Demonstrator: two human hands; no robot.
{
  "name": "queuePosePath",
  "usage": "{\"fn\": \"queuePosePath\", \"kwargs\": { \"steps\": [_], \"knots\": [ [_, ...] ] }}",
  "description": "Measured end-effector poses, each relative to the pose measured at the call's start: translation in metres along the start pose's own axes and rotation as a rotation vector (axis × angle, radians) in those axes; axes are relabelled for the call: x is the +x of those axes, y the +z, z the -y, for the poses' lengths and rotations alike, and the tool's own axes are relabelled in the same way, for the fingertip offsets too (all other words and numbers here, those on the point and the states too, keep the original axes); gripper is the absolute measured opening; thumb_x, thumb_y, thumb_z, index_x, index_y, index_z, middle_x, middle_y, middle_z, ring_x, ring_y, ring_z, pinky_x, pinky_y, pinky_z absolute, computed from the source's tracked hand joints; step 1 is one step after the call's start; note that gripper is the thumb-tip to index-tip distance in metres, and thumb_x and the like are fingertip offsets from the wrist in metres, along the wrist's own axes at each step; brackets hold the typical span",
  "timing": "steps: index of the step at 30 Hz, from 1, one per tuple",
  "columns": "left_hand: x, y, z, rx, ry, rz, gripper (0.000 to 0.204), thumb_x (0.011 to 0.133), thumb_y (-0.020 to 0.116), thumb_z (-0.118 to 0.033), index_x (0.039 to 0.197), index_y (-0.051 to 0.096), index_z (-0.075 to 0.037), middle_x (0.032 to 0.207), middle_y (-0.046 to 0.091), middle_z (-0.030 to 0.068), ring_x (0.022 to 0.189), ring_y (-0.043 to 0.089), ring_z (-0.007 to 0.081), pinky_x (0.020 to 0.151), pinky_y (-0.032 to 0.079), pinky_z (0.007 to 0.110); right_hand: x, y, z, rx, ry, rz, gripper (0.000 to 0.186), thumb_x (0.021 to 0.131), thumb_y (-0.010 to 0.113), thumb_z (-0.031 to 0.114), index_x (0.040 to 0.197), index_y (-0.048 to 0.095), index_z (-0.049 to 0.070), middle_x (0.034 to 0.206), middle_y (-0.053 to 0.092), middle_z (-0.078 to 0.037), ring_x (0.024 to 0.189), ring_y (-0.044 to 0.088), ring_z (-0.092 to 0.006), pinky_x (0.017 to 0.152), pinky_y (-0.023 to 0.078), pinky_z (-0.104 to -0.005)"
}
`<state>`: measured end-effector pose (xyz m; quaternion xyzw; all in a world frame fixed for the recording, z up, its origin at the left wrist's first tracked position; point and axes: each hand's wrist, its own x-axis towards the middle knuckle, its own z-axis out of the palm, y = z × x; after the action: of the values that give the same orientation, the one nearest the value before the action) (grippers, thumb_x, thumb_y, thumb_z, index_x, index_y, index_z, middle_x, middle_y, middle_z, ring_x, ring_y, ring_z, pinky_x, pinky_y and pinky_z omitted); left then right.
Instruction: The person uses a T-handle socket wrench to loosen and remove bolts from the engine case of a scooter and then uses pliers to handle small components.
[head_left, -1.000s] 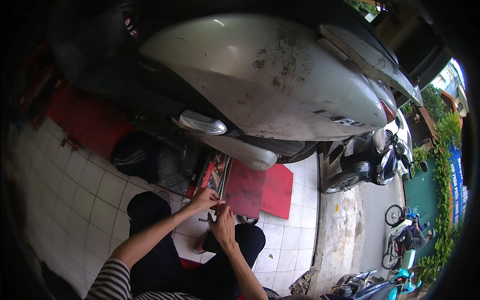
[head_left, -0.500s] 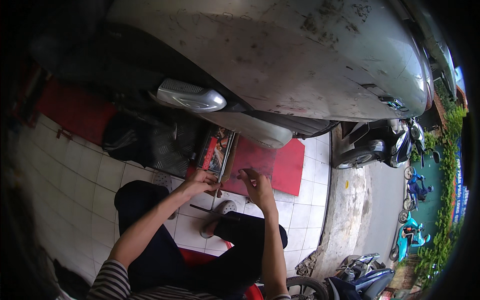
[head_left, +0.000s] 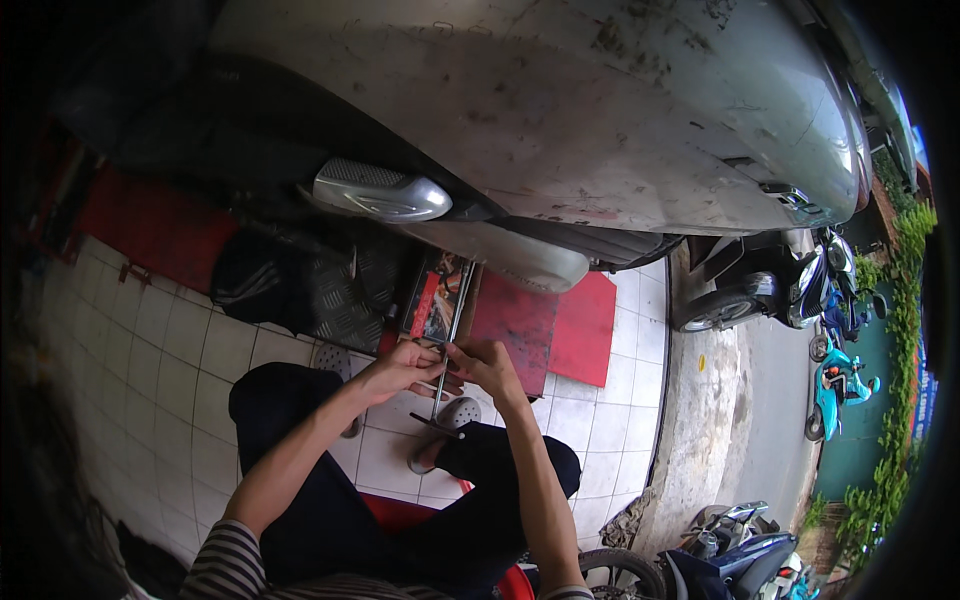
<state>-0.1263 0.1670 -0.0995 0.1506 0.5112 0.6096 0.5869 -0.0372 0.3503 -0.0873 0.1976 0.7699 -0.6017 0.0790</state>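
My left hand (head_left: pixel 403 368) is closed around the thin metal shaft of a T-handle wrench (head_left: pixel 439 400). The shaft slants from beside a printed box down toward my knees, where the dark crossbar hangs above a shoe. My right hand (head_left: pixel 484 366) pinches the same shaft from the other side, its fingers meeting those of my left. Whether something small sits between the fingertips is hidden. Just beyond my hands lies the open printed cardboard box (head_left: pixel 434 297). Over it looms a scuffed grey scooter (head_left: pixel 560 120), with a silver ribbed cover (head_left: pixel 382 192) low on its side.
A red platform (head_left: pixel 510 320) lies under the scooter, on white floor tiles (head_left: pixel 225 345). A dark bundle with pale stripes (head_left: pixel 255 275) rests on it next to a tread-plate panel (head_left: pixel 345 295). Parked motorbikes (head_left: pixel 735 300) stand to the right, by the road.
My right hand has moved left from open air onto the wrench shaft, joining my left hand. The wrench's crossbar has shifted slightly. Beyond, riders on the road have moved.
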Motion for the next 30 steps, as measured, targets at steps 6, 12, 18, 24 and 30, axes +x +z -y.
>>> {"fn": "queuePosePath", "kwargs": {
  "steps": [6,12,18,24,30],
  "knots": [
    [-0.008,0.009,0.015,0.213,-0.044,-0.097,0.034,0.091,0.070,-0.010,0.119,0.052,-0.001,0.103,0.071,0.0134,0.093,0.072,0.0227,0.072,0.060,0.031,-0.003,0.012,0.013,-0.055,0.002,-0.117,0.035,0.093,0.070,0.029,0.092,0.070,-0.006,0.073,0.065,-0.006,0.071,0.054,-0.0092,0.062,0.044,-0.0290],
    [-0.008,-0.006,0.015,-0.065,-0.064,0.083,0.030,0.095,0.065,-0.010,0.119,0.050,-0.002,0.105,0.070,0.0167,0.093,0.072,0.0260,0.077,0.061,0.036,-0.002,0.016,0.024,0.023,0.107,-0.051,0.035,0.093,0.070,0.029,0.092,0.068,-0.006,0.077,0.065,-0.007,0.076,0.055,-0.0093,0.065,0.045,-0.0284],
    [-0.013,-0.006,0.009,-0.028,-0.006,0.100,0.024,0.095,0.064,-0.009,0.113,0.052,0.001,0.102,0.070,0.0187,0.090,0.072,0.0255,0.076,0.062,0.034,-0.003,0.015,-0.004,0.345,0.002,0.060,0.029,0.092,0.071,0.027,0.093,0.068,-0.002,0.082,0.066,-0.005,0.077,0.058,-0.0105,0.068,0.046,-0.0271],
    [-0.019,0.004,-0.006,0.170,0.050,-0.104,0.023,0.083,0.076,-0.004,0.098,0.059,0.004,0.090,0.069,0.0155,0.083,0.073,0.0239,0.070,0.063,0.032,0.002,0.017,-0.005,0.295,0.066,0.030,0.032,0.089,0.074,0.029,0.093,0.067,-0.002,0.079,0.066,-0.004,0.075,0.057,-0.0084,0.068,0.044,-0.0245],
    [-0.014,-0.004,0.002,-0.045,0.031,-0.041,0.020,0.086,0.072,0.000,0.101,0.060,0.007,0.090,0.069,0.0168,0.085,0.073,0.0266,0.075,0.063,0.035,0.000,0.018,0.006,0.148,0.086,0.017,0.035,0.088,0.074,0.030,0.094,0.067,-0.003,0.081,0.065,-0.004,0.076,0.056,-0.0083,0.068,0.044,-0.0253]
  ]
}}
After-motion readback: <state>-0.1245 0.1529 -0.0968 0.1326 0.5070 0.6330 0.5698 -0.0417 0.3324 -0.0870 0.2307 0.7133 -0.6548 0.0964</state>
